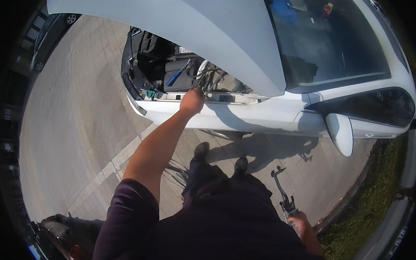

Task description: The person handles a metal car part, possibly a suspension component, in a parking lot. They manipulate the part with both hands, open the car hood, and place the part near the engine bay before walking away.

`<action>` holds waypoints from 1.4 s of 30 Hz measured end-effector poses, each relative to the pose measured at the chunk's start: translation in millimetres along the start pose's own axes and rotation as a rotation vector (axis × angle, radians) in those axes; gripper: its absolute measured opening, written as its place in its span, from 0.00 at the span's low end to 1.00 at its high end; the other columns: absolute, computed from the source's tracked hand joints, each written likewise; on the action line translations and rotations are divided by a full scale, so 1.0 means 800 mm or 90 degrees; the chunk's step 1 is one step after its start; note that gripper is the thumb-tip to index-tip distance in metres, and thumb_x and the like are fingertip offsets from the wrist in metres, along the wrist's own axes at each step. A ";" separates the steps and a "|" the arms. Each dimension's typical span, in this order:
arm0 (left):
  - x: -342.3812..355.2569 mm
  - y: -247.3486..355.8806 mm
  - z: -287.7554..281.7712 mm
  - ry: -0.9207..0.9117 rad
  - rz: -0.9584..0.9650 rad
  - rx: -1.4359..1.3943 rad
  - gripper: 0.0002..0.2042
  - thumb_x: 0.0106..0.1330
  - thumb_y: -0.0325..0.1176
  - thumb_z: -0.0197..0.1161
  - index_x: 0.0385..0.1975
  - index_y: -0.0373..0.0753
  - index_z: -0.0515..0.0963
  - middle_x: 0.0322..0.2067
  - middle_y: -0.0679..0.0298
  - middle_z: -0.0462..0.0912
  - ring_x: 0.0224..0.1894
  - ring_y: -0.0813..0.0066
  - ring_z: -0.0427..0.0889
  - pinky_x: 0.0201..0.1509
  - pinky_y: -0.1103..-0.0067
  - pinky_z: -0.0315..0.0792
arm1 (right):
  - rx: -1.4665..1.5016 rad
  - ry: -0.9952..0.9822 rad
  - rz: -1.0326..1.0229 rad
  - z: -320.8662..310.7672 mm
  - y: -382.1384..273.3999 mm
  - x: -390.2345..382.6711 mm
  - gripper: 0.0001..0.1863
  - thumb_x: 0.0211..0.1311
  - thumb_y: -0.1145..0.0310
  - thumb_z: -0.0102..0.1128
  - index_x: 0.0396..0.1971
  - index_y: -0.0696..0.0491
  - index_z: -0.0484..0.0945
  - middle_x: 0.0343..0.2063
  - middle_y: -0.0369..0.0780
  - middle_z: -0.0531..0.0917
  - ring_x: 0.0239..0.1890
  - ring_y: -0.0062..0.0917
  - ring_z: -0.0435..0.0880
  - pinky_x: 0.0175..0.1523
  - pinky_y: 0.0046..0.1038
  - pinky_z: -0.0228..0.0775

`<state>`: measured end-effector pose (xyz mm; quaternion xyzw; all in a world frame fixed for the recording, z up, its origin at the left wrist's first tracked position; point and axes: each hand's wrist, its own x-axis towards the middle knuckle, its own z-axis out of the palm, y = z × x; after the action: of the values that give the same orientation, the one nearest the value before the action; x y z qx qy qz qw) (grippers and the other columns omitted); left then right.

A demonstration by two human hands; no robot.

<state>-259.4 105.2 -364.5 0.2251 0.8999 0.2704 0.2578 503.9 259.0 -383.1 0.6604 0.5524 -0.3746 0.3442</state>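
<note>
Black tool [286, 202] is over the paving [340, 175], apart from the near side of the white car [255, 116]. Open paving extends beyond the car's front; a grass verge [371, 207] limits space toward its rear. Right hand [299, 221]: closed around the tool's grip. Left hand [192, 101]: curled at the car's engine bay [150, 69], beside dark cables [213, 80]; whether it grips them cannot be determined. Bay markings [183, 50]: illegible.
</note>
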 end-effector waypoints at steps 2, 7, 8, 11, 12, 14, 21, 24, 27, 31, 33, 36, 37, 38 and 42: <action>0.035 0.010 0.014 0.004 0.063 0.135 0.14 0.70 0.39 0.61 0.48 0.37 0.82 0.47 0.45 0.86 0.51 0.45 0.86 0.55 0.57 0.80 | 0.094 0.017 -0.030 0.045 -0.012 -0.041 0.17 0.43 0.67 0.82 0.31 0.59 0.86 0.26 0.43 0.87 0.27 0.32 0.86 0.33 0.42 0.77; 0.106 -0.025 0.077 0.020 0.258 0.420 0.22 0.68 0.45 0.66 0.53 0.35 0.77 0.50 0.50 0.84 0.55 0.52 0.84 0.55 0.62 0.82 | 0.256 0.017 0.101 0.159 -0.081 -0.153 0.18 0.43 0.69 0.83 0.33 0.57 0.85 0.26 0.42 0.86 0.27 0.32 0.84 0.34 0.41 0.74; 0.117 -0.032 0.084 0.016 0.263 0.443 0.21 0.69 0.44 0.65 0.54 0.35 0.76 0.50 0.50 0.84 0.55 0.53 0.84 0.55 0.62 0.81 | 0.288 -0.001 0.151 0.174 -0.095 -0.170 0.18 0.42 0.70 0.83 0.34 0.57 0.85 0.26 0.42 0.85 0.28 0.32 0.83 0.34 0.41 0.74; 0.121 -0.022 0.083 -0.028 0.240 0.408 0.18 0.71 0.40 0.60 0.54 0.35 0.76 0.50 0.50 0.83 0.54 0.52 0.84 0.55 0.62 0.81 | 0.403 0.038 0.097 0.298 -0.044 -0.170 0.22 0.45 0.68 0.82 0.39 0.58 0.81 0.31 0.43 0.84 0.30 0.34 0.83 0.33 0.46 0.73; 0.114 -0.015 0.074 -0.050 0.221 0.381 0.17 0.73 0.39 0.58 0.54 0.35 0.76 0.51 0.50 0.83 0.54 0.51 0.84 0.55 0.61 0.81 | 0.463 0.024 0.107 0.343 -0.014 -0.165 0.23 0.45 0.68 0.82 0.40 0.58 0.80 0.31 0.43 0.84 0.30 0.34 0.83 0.32 0.45 0.72; 0.109 -0.004 0.053 -0.006 0.258 0.348 0.15 0.73 0.38 0.55 0.52 0.34 0.77 0.49 0.51 0.84 0.51 0.51 0.85 0.53 0.61 0.81 | 0.407 0.035 0.105 0.359 -0.081 -0.228 0.23 0.45 0.68 0.82 0.39 0.59 0.80 0.30 0.42 0.84 0.29 0.32 0.82 0.32 0.44 0.71; 0.214 -0.037 0.009 0.158 0.339 0.317 0.18 0.72 0.35 0.51 0.54 0.33 0.77 0.53 0.46 0.82 0.57 0.43 0.81 0.60 0.58 0.76 | 0.551 0.046 0.196 0.458 -0.105 -0.277 0.22 0.44 0.69 0.82 0.38 0.59 0.81 0.29 0.41 0.84 0.28 0.30 0.81 0.31 0.43 0.70; 0.251 -0.053 0.001 0.061 0.339 0.391 0.19 0.72 0.37 0.51 0.57 0.34 0.76 0.58 0.45 0.80 0.61 0.44 0.79 0.63 0.58 0.74 | 0.587 0.045 0.215 0.480 -0.105 -0.283 0.21 0.44 0.69 0.82 0.37 0.59 0.81 0.29 0.40 0.84 0.27 0.30 0.81 0.31 0.42 0.69; 0.228 -0.003 -0.015 -0.026 0.341 0.397 0.20 0.72 0.37 0.54 0.60 0.35 0.76 0.57 0.46 0.82 0.61 0.44 0.80 0.64 0.58 0.74 | 0.634 0.041 0.254 0.521 -0.114 -0.305 0.20 0.44 0.69 0.81 0.37 0.59 0.81 0.28 0.40 0.83 0.27 0.29 0.80 0.31 0.41 0.69; 0.257 0.007 -0.014 -0.002 0.488 0.322 0.16 0.69 0.35 0.57 0.53 0.38 0.80 0.52 0.47 0.85 0.55 0.44 0.83 0.59 0.56 0.77 | 0.658 0.040 0.265 0.538 -0.110 -0.310 0.20 0.44 0.70 0.81 0.36 0.59 0.82 0.27 0.39 0.83 0.26 0.28 0.80 0.31 0.40 0.68; 0.249 0.044 -0.012 0.010 0.587 0.324 0.14 0.68 0.34 0.58 0.49 0.39 0.83 0.51 0.48 0.85 0.55 0.44 0.83 0.57 0.57 0.77 | 0.674 0.042 0.277 0.554 -0.107 -0.314 0.19 0.44 0.70 0.81 0.35 0.60 0.82 0.27 0.39 0.83 0.26 0.28 0.80 0.30 0.40 0.68; 0.272 0.053 0.002 -0.090 0.667 0.368 0.14 0.67 0.35 0.59 0.48 0.38 0.84 0.48 0.47 0.87 0.53 0.44 0.84 0.56 0.58 0.78 | 0.678 0.037 0.267 0.560 -0.094 -0.307 0.19 0.44 0.71 0.81 0.35 0.60 0.82 0.26 0.38 0.83 0.26 0.27 0.79 0.30 0.39 0.68; 0.251 0.065 0.006 -0.088 0.697 0.379 0.14 0.67 0.34 0.59 0.48 0.38 0.84 0.46 0.47 0.87 0.52 0.44 0.85 0.55 0.59 0.78 | 0.700 0.037 0.269 0.573 -0.089 -0.306 0.19 0.44 0.71 0.81 0.35 0.60 0.82 0.26 0.38 0.83 0.25 0.27 0.79 0.30 0.39 0.67; 0.207 0.091 0.000 -0.084 0.728 0.390 0.13 0.67 0.34 0.59 0.48 0.38 0.85 0.44 0.47 0.88 0.50 0.44 0.85 0.54 0.60 0.79 | 0.735 0.028 0.263 0.588 -0.081 -0.304 0.18 0.44 0.71 0.81 0.35 0.60 0.82 0.26 0.38 0.83 0.25 0.26 0.79 0.30 0.39 0.67; 0.108 0.102 -0.009 -0.272 0.580 0.117 0.13 0.67 0.32 0.61 0.47 0.36 0.85 0.40 0.47 0.88 0.44 0.42 0.86 0.53 0.60 0.79 | 0.656 0.075 0.284 0.578 -0.094 -0.285 0.16 0.43 0.70 0.80 0.31 0.57 0.83 0.23 0.36 0.82 0.22 0.24 0.77 0.28 0.34 0.65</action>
<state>-308.0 210.9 -340.2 0.6663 0.6577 0.2230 0.2715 351.7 -238.5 -410.1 0.8636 0.1636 -0.4766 0.0166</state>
